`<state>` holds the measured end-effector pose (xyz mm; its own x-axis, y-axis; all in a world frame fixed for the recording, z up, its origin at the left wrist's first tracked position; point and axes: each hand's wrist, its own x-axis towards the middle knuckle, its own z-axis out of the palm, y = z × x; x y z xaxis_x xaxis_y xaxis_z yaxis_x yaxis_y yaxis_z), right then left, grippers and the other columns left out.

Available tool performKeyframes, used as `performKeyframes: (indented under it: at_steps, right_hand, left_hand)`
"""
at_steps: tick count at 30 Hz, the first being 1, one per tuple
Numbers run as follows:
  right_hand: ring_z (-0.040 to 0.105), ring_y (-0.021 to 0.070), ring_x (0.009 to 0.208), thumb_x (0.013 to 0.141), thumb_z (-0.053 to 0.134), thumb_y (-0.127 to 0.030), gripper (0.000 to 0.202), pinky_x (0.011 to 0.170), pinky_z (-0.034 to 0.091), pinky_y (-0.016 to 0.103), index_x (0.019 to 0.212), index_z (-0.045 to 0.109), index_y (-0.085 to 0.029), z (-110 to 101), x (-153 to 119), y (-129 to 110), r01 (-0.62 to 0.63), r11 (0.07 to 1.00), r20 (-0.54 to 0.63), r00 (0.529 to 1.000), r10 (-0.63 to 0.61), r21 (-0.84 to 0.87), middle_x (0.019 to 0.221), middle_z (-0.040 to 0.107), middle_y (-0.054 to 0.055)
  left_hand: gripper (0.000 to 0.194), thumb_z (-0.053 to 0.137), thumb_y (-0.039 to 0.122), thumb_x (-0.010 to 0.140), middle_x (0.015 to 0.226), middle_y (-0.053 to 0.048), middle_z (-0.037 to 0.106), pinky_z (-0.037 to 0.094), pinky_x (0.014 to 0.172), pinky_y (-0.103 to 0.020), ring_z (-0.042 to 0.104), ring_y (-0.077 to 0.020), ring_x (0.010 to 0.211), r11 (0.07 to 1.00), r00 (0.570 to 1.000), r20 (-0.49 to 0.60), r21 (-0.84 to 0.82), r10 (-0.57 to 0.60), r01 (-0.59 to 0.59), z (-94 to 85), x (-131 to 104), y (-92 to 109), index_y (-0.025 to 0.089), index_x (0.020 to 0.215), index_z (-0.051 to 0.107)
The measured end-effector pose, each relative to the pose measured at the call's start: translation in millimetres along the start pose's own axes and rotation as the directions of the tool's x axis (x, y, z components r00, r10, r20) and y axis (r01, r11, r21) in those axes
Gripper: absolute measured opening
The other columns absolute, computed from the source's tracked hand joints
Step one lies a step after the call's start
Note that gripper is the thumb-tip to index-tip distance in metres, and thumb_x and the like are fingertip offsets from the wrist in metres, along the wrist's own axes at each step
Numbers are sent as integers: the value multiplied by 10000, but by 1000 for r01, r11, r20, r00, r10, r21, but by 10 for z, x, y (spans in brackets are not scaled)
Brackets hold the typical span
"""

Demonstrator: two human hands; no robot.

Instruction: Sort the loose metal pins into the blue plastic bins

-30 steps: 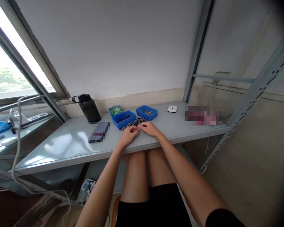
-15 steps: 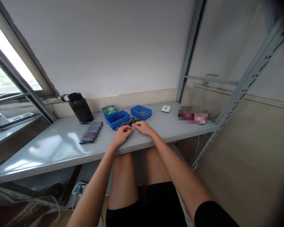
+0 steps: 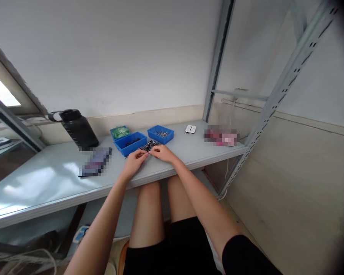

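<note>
My left hand point(image 3: 135, 161) and my right hand point(image 3: 161, 152) meet fingertip to fingertip above the front part of the grey table. Both are closed in a pinch; a small, thin piece seems to lie between them, too tiny to name. Right behind the fingers spreads a pile of short black-and-silver pieces point(image 3: 149, 145), partly covered by my hands. A blue bin point(image 3: 131, 144) with dark small parts stands behind my left hand. Another blue bin point(image 3: 160, 134), holding silvery pieces, is beyond my right hand. Farther left, a blue tray point(image 3: 119, 132) contains green-and-white packets.
On the left of the table point(image 3: 54, 179) stand a black bottle point(image 3: 79, 129) and a blurred phone-like object point(image 3: 96, 162). A white square item point(image 3: 190, 129) and a pixelated pink bundle point(image 3: 221, 136) lie to the right. A metal shelf post point(image 3: 275, 99) rises at the right end.
The view has turned a little to the right, so everything appears shifted left. My fingertips have come together from slightly apart.
</note>
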<state>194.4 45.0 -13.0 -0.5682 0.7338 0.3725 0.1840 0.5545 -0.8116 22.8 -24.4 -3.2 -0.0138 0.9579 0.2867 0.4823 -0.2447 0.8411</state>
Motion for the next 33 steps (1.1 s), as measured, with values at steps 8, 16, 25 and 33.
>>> performKeyframes:
  at_steps: [8,16,25,33]
  right_hand:
    - [522,122,665,781,622,-448,299,607,373,227,760,632,-150,17,-16,0,6,1000,9,1000,-6,11,712,624,4]
    - [499,114,621,859,505,-499,389,613,366,231,709,606,-154,4,-11,-22,-1,1000,-40,999,1,2,637,572,-11]
    - [526,126,681,811,584,-421,276,635,379,233,748,629,-156,-2,-31,-37,16,1000,-32,999,-16,-1,727,630,10]
    - [538,128,685,781,617,-337,192,636,386,231,761,643,-148,4,1,17,12,1000,-18,1000,-12,0,722,636,11]
  left_hand:
    - [294,575,450,789,620,15,584,386,530,-238,493,-128,523,1000,1000,-5,-20,-18,18,3,7,15,171,861,635]
    - [166,547,318,747,653,-1,612,417,560,-239,524,-141,577,1000,999,47,-27,-5,6,9,-6,40,173,793,613]
    - [123,549,304,753,705,7,600,429,634,-257,552,-160,671,998,998,12,15,56,-57,28,-25,57,188,783,573]
    - [291,591,437,773,767,-37,657,423,584,-256,576,-175,680,999,999,18,16,32,-32,35,4,-19,166,872,632]
